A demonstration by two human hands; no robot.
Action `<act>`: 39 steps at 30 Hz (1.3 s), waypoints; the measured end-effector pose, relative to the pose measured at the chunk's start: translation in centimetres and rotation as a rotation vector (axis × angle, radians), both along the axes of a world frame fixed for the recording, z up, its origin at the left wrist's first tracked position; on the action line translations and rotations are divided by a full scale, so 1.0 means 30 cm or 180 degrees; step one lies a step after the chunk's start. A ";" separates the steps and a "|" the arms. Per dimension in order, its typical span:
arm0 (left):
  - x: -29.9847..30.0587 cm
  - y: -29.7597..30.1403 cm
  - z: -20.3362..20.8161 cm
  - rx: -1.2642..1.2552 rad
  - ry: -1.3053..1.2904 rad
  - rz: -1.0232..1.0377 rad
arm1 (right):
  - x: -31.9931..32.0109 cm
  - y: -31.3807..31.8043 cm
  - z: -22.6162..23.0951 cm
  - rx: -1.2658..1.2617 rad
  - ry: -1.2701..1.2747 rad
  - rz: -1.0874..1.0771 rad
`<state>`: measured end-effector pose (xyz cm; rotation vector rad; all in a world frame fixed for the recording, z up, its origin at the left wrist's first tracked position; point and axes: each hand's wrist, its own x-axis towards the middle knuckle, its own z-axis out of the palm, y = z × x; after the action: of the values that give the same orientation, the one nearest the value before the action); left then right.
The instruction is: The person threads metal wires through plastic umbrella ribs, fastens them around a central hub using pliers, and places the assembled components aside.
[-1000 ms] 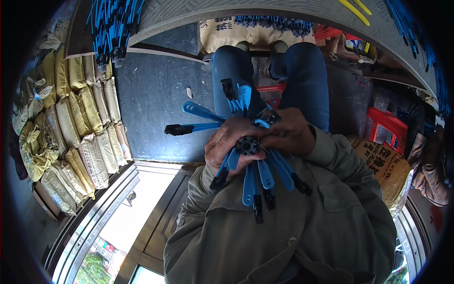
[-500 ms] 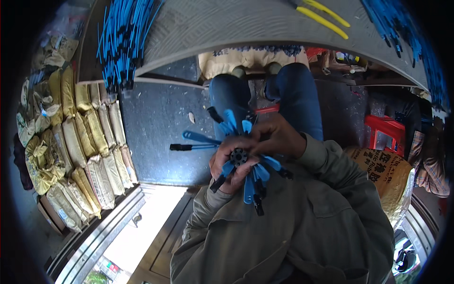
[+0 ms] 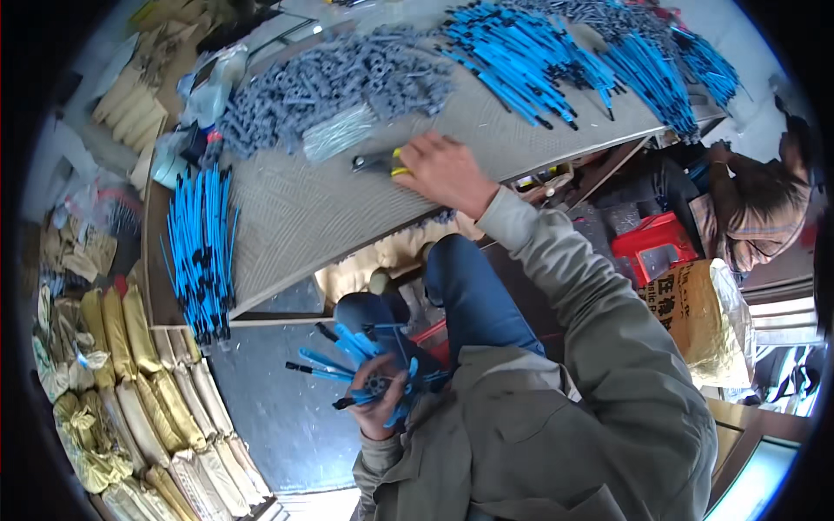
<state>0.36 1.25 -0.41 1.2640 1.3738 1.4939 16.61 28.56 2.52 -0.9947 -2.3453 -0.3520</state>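
Observation:
My left hand (image 3: 379, 412) is closed around a dark round hub (image 3: 377, 385) in front of my lap. Blue strips (image 3: 323, 359) with black ends stick out from the hub on several sides. Over the table, my right hand (image 3: 445, 174) has its fingers curled on the yellow handles of a pair of pliers (image 3: 375, 163). The dark jaws of the pliers point left, and my hand covers most of the handles.
On the table (image 3: 287, 230) lie a heap of grey tubular parts (image 3: 339, 78), a bundle of thin clear sticks (image 3: 339, 132) and bunches of blue strips (image 3: 521, 61). Stacked packages (image 3: 165, 408) stand at left. A person (image 3: 756, 204) sits at right near a red stool (image 3: 653, 243).
My right hand has left the hub, reached forward to the table and taken hold of the pliers. The left hand still holds the hub. The view has tilted up, showing more of the table.

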 end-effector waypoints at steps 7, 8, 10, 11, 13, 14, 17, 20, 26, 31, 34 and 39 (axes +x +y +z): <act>-0.046 -0.007 -0.015 -0.0469 -0.0229 -0.0037 | 0.099 -0.182 0.079 -0.1972 0.1617 0.1129; -0.050 -0.003 -0.009 -0.0544 -0.0265 -0.0156 | 0.117 -0.280 0.108 -0.2731 0.1607 0.1266; -0.046 0.008 0.024 -0.0645 -0.0396 -0.0303 | 0.131 -0.364 0.152 -0.1632 0.0565 0.1797; -0.042 0.005 0.038 -0.0660 -0.0501 -0.0382 | 0.110 -0.386 0.156 -0.1724 0.0588 0.1938; -0.039 -0.007 0.034 -0.0571 -0.0249 -0.0258 | 0.080 -0.417 0.155 -0.0455 -0.0127 0.1632; -0.033 -0.007 0.029 -0.0392 -0.0008 -0.0288 | 0.076 -0.426 0.150 0.0213 -0.0482 0.1412; -0.027 -0.016 0.044 -0.0210 0.0241 -0.0304 | 0.048 -0.426 0.097 0.0711 -0.0459 0.1475; -0.030 -0.022 0.061 -0.0182 0.0262 -0.0311 | 0.043 -0.450 0.084 0.1096 -0.0555 0.1397; -0.041 -0.038 0.035 -0.0216 0.0189 -0.0419 | 0.037 -0.463 0.044 0.1453 -0.0570 0.1017; -0.040 -0.041 0.024 -0.0036 0.0307 -0.0294 | 0.034 -0.487 0.012 0.1314 -0.0383 0.1080; -0.048 -0.038 0.013 0.0030 0.0269 -0.0235 | 0.044 -0.547 -0.026 0.0006 -0.0497 0.0901; -0.054 -0.016 0.035 0.0064 0.0247 -0.0304 | 0.044 -0.588 -0.072 -0.0196 -0.0358 0.0701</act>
<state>-1.26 0.76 0.63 1.3935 1.3315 1.4098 17.93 10.92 0.36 -0.7510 -2.5512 -0.2565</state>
